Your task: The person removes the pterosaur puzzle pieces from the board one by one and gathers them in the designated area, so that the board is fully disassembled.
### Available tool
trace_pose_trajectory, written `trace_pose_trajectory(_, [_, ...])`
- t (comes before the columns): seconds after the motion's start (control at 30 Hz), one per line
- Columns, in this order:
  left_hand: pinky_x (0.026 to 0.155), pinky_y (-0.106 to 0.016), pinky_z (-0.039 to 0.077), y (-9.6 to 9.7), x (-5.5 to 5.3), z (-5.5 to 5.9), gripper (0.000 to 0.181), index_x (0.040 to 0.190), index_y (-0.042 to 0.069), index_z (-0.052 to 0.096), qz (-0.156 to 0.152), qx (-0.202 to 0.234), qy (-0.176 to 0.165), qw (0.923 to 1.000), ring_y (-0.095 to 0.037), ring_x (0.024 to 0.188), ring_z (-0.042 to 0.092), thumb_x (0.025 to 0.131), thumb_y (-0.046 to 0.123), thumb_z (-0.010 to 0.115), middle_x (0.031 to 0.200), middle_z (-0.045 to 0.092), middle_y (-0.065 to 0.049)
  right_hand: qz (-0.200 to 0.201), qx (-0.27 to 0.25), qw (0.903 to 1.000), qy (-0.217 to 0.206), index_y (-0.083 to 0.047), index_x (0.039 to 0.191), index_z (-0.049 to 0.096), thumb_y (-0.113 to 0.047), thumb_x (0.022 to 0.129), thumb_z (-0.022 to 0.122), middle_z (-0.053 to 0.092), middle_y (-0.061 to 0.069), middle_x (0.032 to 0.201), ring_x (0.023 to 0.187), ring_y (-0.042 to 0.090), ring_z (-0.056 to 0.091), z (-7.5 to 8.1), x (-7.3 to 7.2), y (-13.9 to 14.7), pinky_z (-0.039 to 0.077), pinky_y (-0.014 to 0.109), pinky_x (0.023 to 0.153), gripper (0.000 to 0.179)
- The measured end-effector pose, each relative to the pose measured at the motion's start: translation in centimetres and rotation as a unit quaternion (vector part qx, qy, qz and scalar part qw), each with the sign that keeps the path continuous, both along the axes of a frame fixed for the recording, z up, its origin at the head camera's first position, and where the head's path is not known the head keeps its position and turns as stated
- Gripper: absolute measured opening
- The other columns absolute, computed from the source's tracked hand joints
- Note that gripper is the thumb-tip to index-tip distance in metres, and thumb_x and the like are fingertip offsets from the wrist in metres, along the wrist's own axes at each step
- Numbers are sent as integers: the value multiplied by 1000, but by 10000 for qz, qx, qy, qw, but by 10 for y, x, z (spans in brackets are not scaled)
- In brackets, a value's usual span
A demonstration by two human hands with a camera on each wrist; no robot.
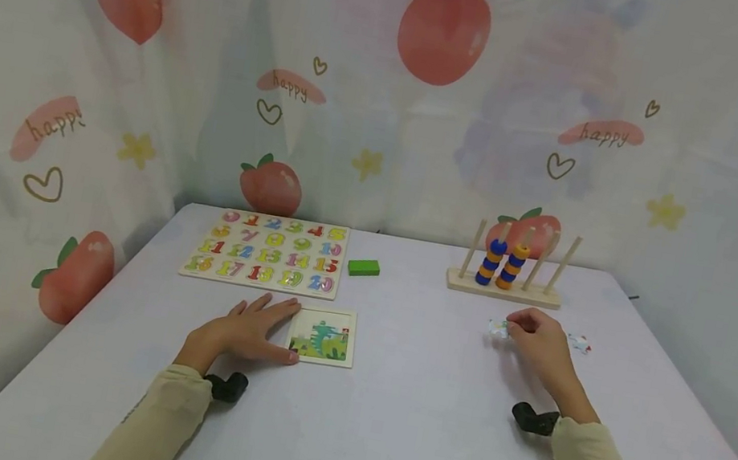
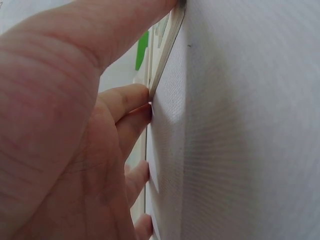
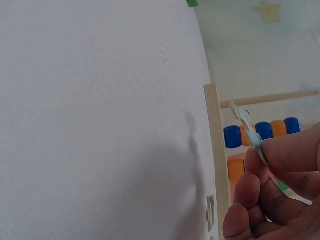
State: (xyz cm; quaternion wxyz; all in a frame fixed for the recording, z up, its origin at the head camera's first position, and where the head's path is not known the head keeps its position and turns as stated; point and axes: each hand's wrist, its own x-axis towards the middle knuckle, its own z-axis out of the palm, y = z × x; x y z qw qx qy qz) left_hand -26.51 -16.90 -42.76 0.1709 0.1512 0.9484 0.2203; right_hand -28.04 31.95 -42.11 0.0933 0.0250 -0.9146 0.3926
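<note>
Before you: white cloth-covered table (image 1: 394,430)
Back left: flat wooden board (image 1: 257,284), bright numbers (image 1: 274,239)
Beside it: long green block (image 1: 363,268)
Back right: wooden stand (image 1: 505,293), blue and orange beads (image 1: 499,248)
Nearer you: square wooden dinosaur tray (image 1: 353,341)
Your right: small pale puzzle pieces (image 1: 580,343)

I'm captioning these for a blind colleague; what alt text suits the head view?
A person's right hand pinches a puzzle piece above a white table, while the left hand touches a framed dinosaur puzzle. Behind are a number board, a green block and a peg stand with blue and orange beads.

Smooth, matt wooden puzzle tray (image 1: 353,341).
</note>
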Motion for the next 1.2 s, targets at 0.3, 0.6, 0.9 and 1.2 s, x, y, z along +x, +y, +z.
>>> trace_pose_trajectory(0.3, [129,-62,0,-1,-4,-2,101,171,19,32,13,-72,22,10000,-39,164,4,90,60,78,177,24,-7,-172,47,9998,-83,12,121,66,-8,108,58,68,28,116,106,38,61,1,-1,17,50,33,81,25])
trace_pose_trajectory(0.6, [128,-65,1,-1,-2,-1,104,170,17,33,-70,-26,43,10000,-42,163,5,89,64,77,177,24,-9,-434,188,9983,-343,13,120,65,-9,106,58,68,29,112,97,35,60,0,4,29,48,35,72,27])
trace_pose_trajectory(0.9, [129,-61,-3,-3,-9,-12,105,172,22,28,0,-49,-37,10000,-37,164,0,89,64,76,178,21,-9,-436,270,9976,-464,14,115,66,-9,103,61,70,16,93,77,19,58,-6,3,41,48,29,62,26])
trace_pose_trajectory(1.2, [128,-64,1,0,-4,-2,103,171,19,30,-25,-88,-60,9999,-41,163,4,90,63,76,177,23,-12,-450,421,9948,-806,13,113,64,-10,104,60,68,20,97,86,29,59,-9,1,46,49,32,65,24])
